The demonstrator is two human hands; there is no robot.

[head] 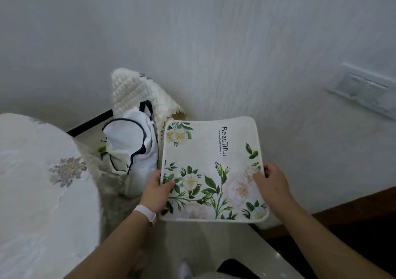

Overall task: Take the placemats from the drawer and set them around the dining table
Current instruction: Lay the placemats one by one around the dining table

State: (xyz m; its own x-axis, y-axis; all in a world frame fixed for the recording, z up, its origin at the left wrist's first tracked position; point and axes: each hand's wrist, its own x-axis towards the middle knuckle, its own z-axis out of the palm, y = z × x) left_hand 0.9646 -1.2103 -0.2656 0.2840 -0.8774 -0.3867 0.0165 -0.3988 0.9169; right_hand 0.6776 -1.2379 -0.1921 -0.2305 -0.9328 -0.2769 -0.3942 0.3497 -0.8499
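I noted the left hand [159, 189] and right hand [270, 180] each gripping a side edge of the cream floral-printed rectangular placemat [211, 171], held flat between them for carrying; round cloth-covered dining table [38, 184] lay left.

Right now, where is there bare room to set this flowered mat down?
The white embroidered tablecloth, left of the left hand, shows open surface. The cream quilted chair beside it is crowded by a white dark-trimmed bag. The right hand, like the left, grips the white floral placemat.
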